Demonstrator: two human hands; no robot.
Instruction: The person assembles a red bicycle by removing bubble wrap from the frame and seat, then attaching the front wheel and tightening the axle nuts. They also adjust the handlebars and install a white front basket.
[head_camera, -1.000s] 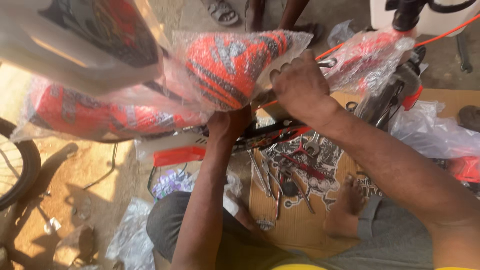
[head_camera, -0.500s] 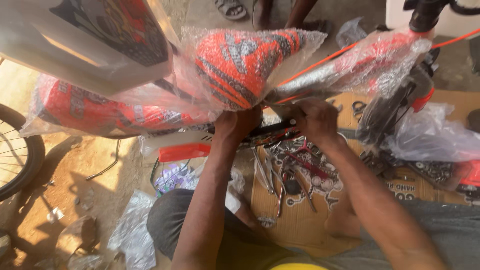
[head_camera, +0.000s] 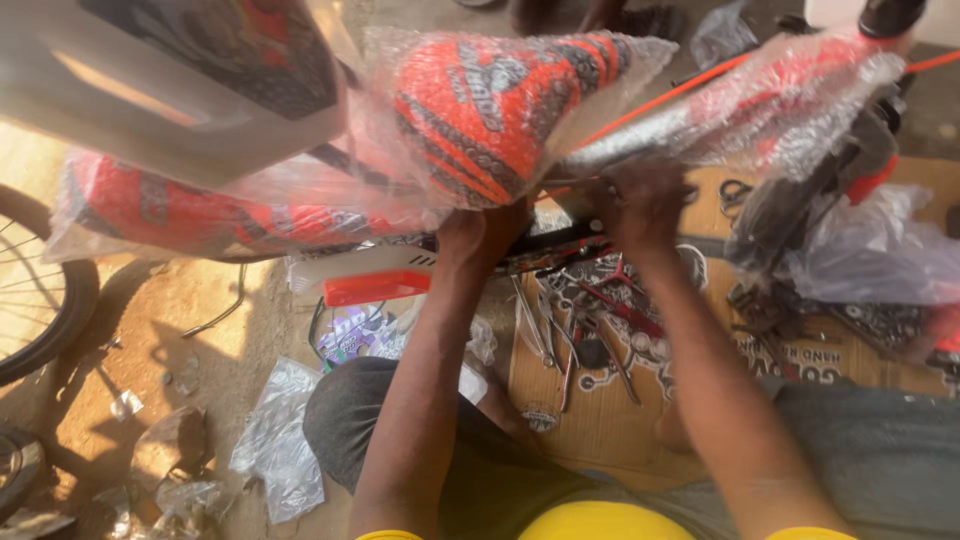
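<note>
An orange and black bicycle saddle (head_camera: 480, 110) wrapped in clear plastic sits at the top middle. My left hand (head_camera: 478, 232) reaches up under it, fingers curled against its underside. My right hand (head_camera: 640, 198) is just right of the saddle, closed around the bubble-wrapped bicycle frame (head_camera: 740, 110) where it meets the seat. The fingertips of both hands are hidden by the wrapping. A dark frame tube (head_camera: 560, 250) with red markings runs between my wrists.
Several wrenches and pliers (head_camera: 590, 340) lie on a sheet of cardboard (head_camera: 620, 430) under my arms. A bicycle wheel (head_camera: 40, 290) stands at the left. Plastic bags (head_camera: 275, 450) lie on the sandy ground. Wrapped parts (head_camera: 870, 260) crowd the right side.
My right hand has come down from the saddle's right end to the frame below it. My left hand has stayed under the saddle.
</note>
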